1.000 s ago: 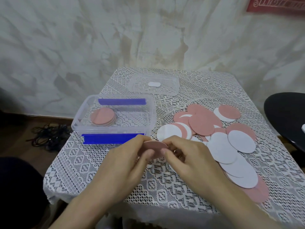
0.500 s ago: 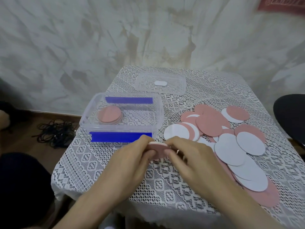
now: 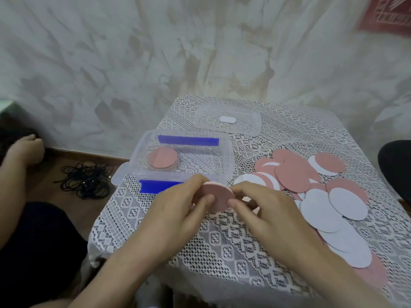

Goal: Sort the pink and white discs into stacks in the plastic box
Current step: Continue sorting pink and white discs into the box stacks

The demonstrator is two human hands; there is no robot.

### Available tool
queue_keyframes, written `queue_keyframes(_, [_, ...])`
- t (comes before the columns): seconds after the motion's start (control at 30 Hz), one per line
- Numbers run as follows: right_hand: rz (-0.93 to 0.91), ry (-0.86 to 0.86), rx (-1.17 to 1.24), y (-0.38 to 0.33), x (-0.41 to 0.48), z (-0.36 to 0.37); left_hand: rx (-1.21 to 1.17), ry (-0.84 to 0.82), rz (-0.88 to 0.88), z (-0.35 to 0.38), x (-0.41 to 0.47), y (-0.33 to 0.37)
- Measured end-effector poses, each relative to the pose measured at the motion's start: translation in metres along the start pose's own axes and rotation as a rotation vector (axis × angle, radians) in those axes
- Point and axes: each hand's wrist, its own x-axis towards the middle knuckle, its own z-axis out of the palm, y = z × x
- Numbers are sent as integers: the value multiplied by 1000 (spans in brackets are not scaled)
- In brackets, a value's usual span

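Gripping a small bundle of pink discs (image 3: pixel 216 195) between them, the left hand (image 3: pixel 178 210) and the right hand (image 3: pixel 264 210) meet above the near middle of the lace-covered table (image 3: pixel 233 247). Both hands are closed on the bundle: the left thumb lies across its pink face while the left fingers curl over its far edge, and the right thumb and fingers pinch its right side. Just beyond the hands sits the clear plastic box (image 3: pixel 184 161), open, with a blue clip on its far long side and another on its near one. Inside, toward its left end, rests a low stack of pink discs (image 3: pixel 163 161); the right part of the box shows only the lace through its floor. Farther back lies the transparent lid (image 3: pixel 226 121) with a white label. To the right of the hands, a loose heap of pink and white discs (image 3: pixel 315 196) spreads across the cloth, overlapping one another. On the floor to the left lies a tangle of black cord (image 3: pixel 85 180).
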Motion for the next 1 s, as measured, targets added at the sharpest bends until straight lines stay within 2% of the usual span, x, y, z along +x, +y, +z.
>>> queue_keyframes(0.17, [-14, -9, 90, -28, 42, -5, -66, 130, -66, -33, 13, -11])
queue_keyframes(0.4, [40, -93, 172, -51, 99, 18, 82, 278, -227, -66, 19, -38])
queue_keyframes(0.57, [90, -137, 220, -49, 138, 33, 165, 266, -292, -78, 19, -65])
queue_keyframes(0.73, [179, -180, 169, -42, 178, 53, 133, 198, -362, -79, 20, -79])
queue_keyframes(0.87, [185, -300, -23, -38, 187, 66, 108, 165, -392, -79, 22, -81])
queue_keyframes(1.0, [136, -313, -156, -35, 186, 69, 93, 147, -386, -80, 24, -84])
